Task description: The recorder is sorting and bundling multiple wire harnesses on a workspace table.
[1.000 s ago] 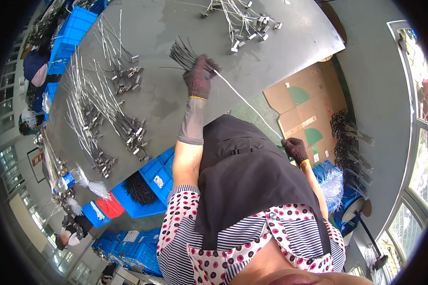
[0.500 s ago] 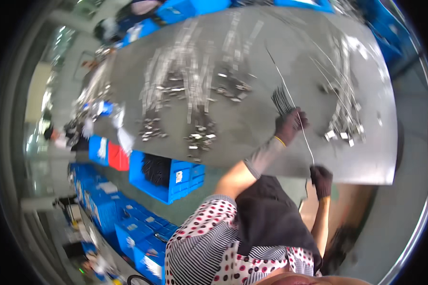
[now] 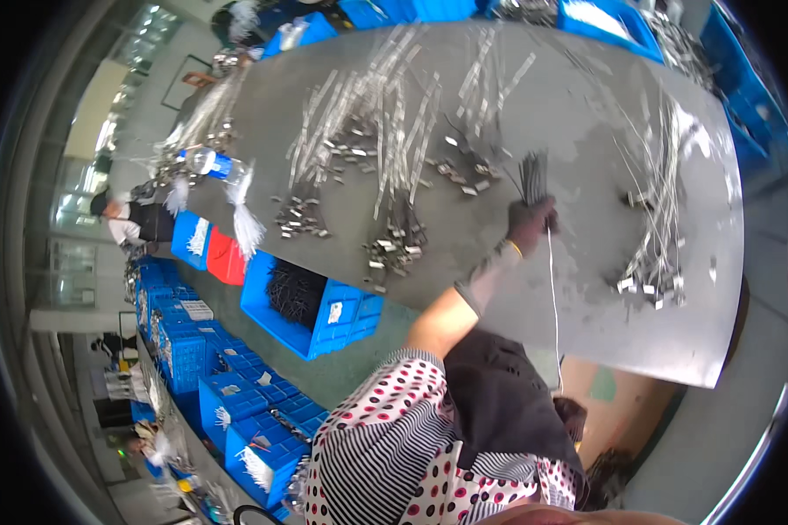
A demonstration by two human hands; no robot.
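Note:
My left hand, in a dark glove, is closed around a bundle of thin black strands over the right half of the grey metal table. Whether the strands are tubes or wires I cannot tell. A long, thin white wire runs from this fist down past the table's near edge. At its lower end is my right hand, also gloved, low beside my dark apron. Its fingers are partly hidden, but appear closed on the wire.
Bunches of wires with metal ends lie left of my hands, and another bunch lies right. A blue bin of black strands stands by the near edge. Blue bins line the far edge. A person is at far left.
My right hand has moved down toward my body, drawing the white wire along. The wire's far part, which stuck out beyond my left hand, no longer shows. The head view has shifted.

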